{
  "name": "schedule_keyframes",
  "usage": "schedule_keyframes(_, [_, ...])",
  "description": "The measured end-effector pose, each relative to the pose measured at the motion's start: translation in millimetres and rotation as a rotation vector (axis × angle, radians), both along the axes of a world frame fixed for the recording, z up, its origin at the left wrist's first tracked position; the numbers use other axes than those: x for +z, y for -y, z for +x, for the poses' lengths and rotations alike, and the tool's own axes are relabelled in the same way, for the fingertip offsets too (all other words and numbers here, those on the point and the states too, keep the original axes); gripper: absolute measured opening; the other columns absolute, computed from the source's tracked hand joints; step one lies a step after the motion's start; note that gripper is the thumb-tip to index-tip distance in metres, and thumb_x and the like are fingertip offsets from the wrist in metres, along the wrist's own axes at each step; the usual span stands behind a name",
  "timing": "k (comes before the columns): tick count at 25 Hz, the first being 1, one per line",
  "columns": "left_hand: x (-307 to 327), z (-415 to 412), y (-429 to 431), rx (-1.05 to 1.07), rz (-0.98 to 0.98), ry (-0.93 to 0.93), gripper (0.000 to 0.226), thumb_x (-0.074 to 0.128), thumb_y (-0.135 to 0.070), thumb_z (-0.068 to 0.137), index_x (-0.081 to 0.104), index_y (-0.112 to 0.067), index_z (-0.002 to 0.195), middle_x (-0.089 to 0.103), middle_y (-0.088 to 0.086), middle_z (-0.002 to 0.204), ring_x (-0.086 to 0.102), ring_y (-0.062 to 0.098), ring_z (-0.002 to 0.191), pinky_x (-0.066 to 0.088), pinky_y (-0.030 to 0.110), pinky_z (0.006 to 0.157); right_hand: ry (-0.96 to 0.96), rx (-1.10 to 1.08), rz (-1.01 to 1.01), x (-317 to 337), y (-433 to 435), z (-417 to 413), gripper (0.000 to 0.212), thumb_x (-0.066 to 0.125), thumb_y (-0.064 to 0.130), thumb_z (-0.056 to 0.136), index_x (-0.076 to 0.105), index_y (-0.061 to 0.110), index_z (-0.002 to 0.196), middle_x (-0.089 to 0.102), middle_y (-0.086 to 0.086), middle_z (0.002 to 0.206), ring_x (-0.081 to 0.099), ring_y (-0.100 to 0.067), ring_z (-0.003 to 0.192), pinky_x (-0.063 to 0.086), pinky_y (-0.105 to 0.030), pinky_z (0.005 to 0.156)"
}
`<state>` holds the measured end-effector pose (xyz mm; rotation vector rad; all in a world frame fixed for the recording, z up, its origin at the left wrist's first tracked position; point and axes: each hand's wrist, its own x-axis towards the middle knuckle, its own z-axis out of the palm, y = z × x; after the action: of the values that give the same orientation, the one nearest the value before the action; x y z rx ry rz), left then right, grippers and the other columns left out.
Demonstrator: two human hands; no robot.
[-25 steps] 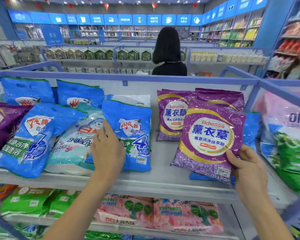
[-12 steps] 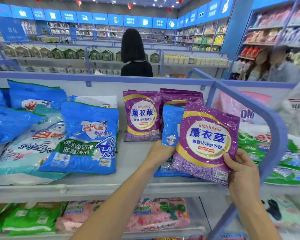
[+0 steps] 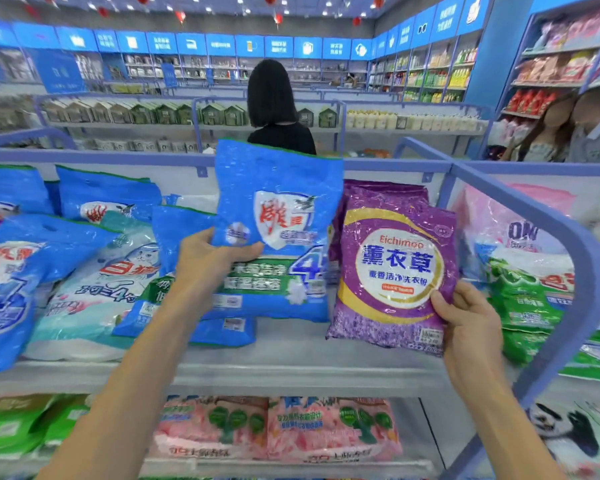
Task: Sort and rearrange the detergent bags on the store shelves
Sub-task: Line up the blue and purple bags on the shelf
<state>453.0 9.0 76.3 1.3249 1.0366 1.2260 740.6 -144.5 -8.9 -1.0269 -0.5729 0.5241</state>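
Left hand (image 3: 212, 261) clamped on the blue bag (image 3: 274, 216), thumb across the front, fingers hidden behind its left edge; bag held upright, lifted off the shelf (image 3: 291, 372), bulk hanging to the right of the fingers; right hand (image 3: 471, 317) clamped on the purple bag (image 3: 392, 268) at its lower right corner, thumb on the front, other fingers behind, so most of that bag stands up and left of the fingers, bottom edge on or just above the shelf, cannot tell which.

Risks, as judged: blue bag gripped at one side only, weight off-centre; it could swing or slip out below the thumb, glossy film gives little friction; a drop would land on the small blue pack (image 3: 222, 330) lying flat under it. Purple bag pinched at a single corner; if the grip loosens it likely tips forward off the shelf lip, or leans left into the blue bag, since the two are just beside each other. More purple bags (image 3: 378, 195) stand behind, above the right fingers; a shove back could topple them. Leaning blue and white bags (image 3: 94, 271) left of the left wrist sit loosely; forearm could brush them and slide one off the front edge. Blue rail (image 3: 568, 244) to the right of the right hand; elbow snag possible.
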Motion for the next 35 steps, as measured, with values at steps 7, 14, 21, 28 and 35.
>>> schedule_keyframes(7, [-28,-105,-14,0.196,-0.102,-0.051,0.029,0.090,-0.005,0.066,0.075,-0.011,0.091,0.080,0.006,0.087,0.076,0.030,0.084,0.059,0.056,0.086,0.121,0.104,-0.139,-1,-93,-40,0.028,0.066,-0.011,0.087,0.068,0.017,0.088,0.077,0.013,0.079,0.070,-0.007,0.085,0.056,-0.017,0.074])
schedule_keyframes(14, [-44,-110,-15,0.211,-0.066,-0.110,0.027,0.093,-0.017,0.065,0.075,-0.020,0.085,0.080,-0.001,0.080,0.077,0.025,0.074,0.062,0.046,0.072,0.204,0.054,-0.313,-17,-150,-70,0.019,0.060,0.003,0.098,0.062,0.020,0.106,0.073,0.002,0.104,0.070,-0.015,0.095,0.058,-0.032,0.083])
schedule_keyframes(21, [-42,-107,-11,0.171,-0.048,-0.112,0.029,0.090,-0.010,0.069,0.074,-0.016,0.092,0.079,-0.003,0.077,0.076,0.018,0.065,0.061,0.035,0.059,0.238,-0.007,-0.357,-11,-151,-76,0.016,0.056,0.013,0.103,0.057,0.017,0.118,0.067,0.010,0.103,0.064,-0.006,0.095,0.047,-0.013,0.067])
schedule_keyframes(28, [-46,-107,-6,0.180,-0.018,-0.144,0.026,0.090,-0.014,0.071,0.076,-0.017,0.093,0.079,-0.004,0.079,0.077,0.021,0.070,0.059,0.036,0.062,0.586,-0.167,-0.478,-7,-131,-91,0.039,0.061,0.012,0.099,0.048,0.009,0.136,0.054,-0.004,0.126,0.054,-0.020,0.116,0.049,-0.027,0.090])
schedule_keyframes(35, [-49,-84,3,0.134,-0.024,-0.062,0.035,0.090,-0.017,0.071,0.074,-0.017,0.102,0.077,0.013,0.076,0.075,0.029,0.072,0.062,0.051,0.076,0.258,0.646,-0.393,15,-61,-158,0.048,0.070,0.039,0.088,0.058,0.022,0.131,0.069,0.008,0.119,0.071,-0.005,0.103,0.055,-0.017,0.080])
